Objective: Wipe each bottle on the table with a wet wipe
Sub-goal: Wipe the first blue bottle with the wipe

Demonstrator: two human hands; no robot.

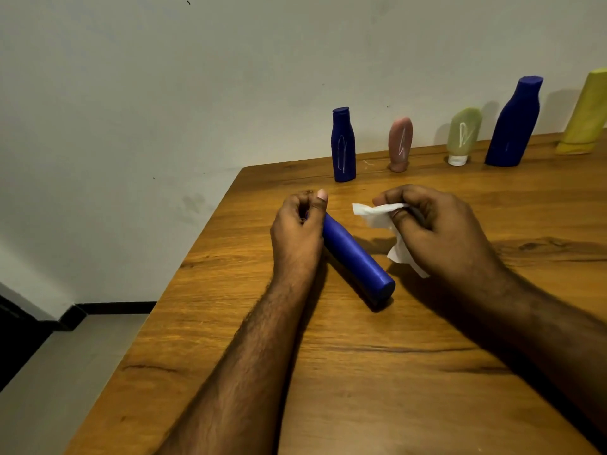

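From the head camera, a blue bottle [356, 257] lies on its side on the wooden counter [361, 372], its long axis running diagonally from the far left, under the left hand [297, 224], to the near right, where its flat base points toward the viewer. The left hand curls round the bottle's far end, thumb up. The right hand [440, 228] hovers just to the right of the bottle's middle, fingers bunched and pinching a crumpled white wet wipe [384, 228] (it hangs clear of the bottle, not touching). So the wipe must travel left and down to meet the body. Five more bottles stand along the wall: a small blue bottle [343, 146], a pink tube [400, 142], a green tube [463, 134], a tall blue bottle [515, 123], a yellow bottle [588, 113].
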